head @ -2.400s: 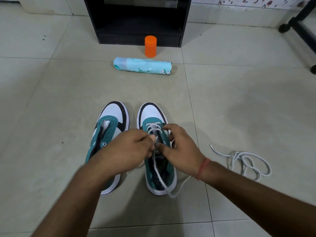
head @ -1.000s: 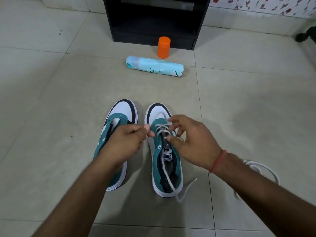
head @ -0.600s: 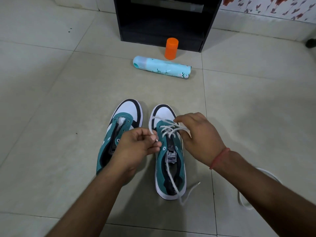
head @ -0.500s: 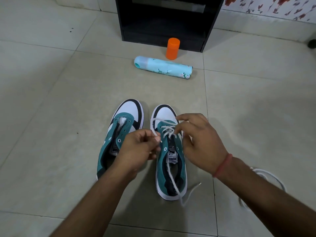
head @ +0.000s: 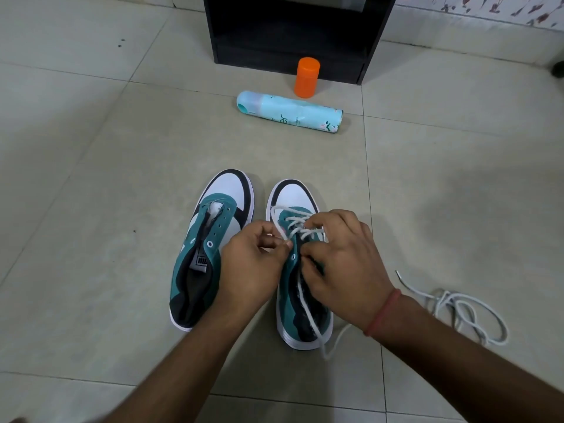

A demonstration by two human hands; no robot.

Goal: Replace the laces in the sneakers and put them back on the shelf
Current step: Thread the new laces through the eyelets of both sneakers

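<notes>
Tiled floor (head: 91,178), both hands pinching lace (head: 293,222)

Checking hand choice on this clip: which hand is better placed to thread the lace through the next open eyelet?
Probably the left hand. It pinches the white lace right beside the open eyelet on the right sneaker. The right hand grips the opposite side, steadying it.

both hands (head: 256,264) lacing right sneaker (head: 300,279), spare lace (head: 460,309) beside
</notes>
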